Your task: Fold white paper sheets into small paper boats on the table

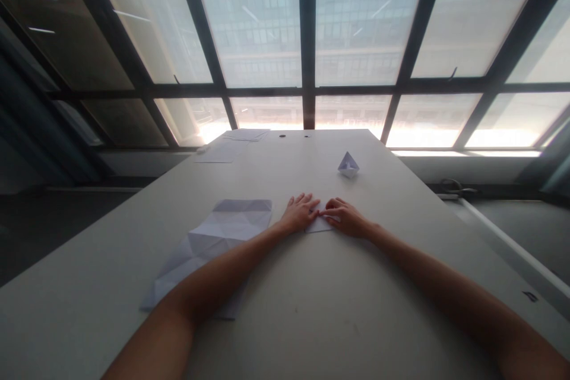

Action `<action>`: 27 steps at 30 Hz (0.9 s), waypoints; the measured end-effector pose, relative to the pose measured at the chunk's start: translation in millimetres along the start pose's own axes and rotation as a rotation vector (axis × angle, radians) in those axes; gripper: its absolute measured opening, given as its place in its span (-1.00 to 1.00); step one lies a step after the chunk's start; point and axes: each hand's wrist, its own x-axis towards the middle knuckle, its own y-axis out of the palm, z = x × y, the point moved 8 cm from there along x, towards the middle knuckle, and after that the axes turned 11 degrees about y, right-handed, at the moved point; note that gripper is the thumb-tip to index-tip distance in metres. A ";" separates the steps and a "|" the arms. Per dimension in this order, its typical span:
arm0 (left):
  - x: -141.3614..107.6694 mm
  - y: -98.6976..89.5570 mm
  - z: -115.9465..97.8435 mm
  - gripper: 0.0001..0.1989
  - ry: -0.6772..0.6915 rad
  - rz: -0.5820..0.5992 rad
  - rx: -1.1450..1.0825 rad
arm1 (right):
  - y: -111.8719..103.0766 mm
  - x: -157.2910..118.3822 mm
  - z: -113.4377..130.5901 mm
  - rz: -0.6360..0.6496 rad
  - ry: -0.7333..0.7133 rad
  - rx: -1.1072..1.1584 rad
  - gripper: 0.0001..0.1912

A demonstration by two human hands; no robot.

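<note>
A small folded sheet of white paper (319,225) lies flat on the table between my hands, partly covered by them. My left hand (299,212) rests on its left side, palm down with the fingers spread. My right hand (346,217) touches the paper from the right, fingers bent and the index fingertip meeting it close to my left thumb. Whether the right fingers pinch an edge is too small to tell. Beyond my right hand stands a folded paper boat (348,165). Beside my left forearm lies a large creased sheet of paper (214,237), partly hidden under the arm.
The long white table (312,320) reaches toward tall framed windows (262,18). Several flat paper sheets (222,151) lie at its far left corner. Near the far edge is a dark round hole (282,136). A white rail (512,243) runs along the right side.
</note>
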 end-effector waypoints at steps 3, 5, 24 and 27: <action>1.5 0.1 2.2 -0.55 -0.013 0.005 -0.006 | 0.2 1.6 -0.9 0.006 0.001 0.012 -0.72; 2.5 0.1 4.4 -0.56 -0.028 -0.002 -0.016 | 0.7 2.8 -2.3 0.009 0.000 0.022 -0.72; 2.2 -14.1 23.4 -0.44 -0.160 -0.197 -0.078 | -0.4 3.9 -3.1 0.006 -0.017 0.064 -0.70; 1.8 -13.4 24.1 -0.41 -0.152 -0.207 -0.089 | -0.3 3.5 -4.0 0.002 -0.014 0.073 -0.71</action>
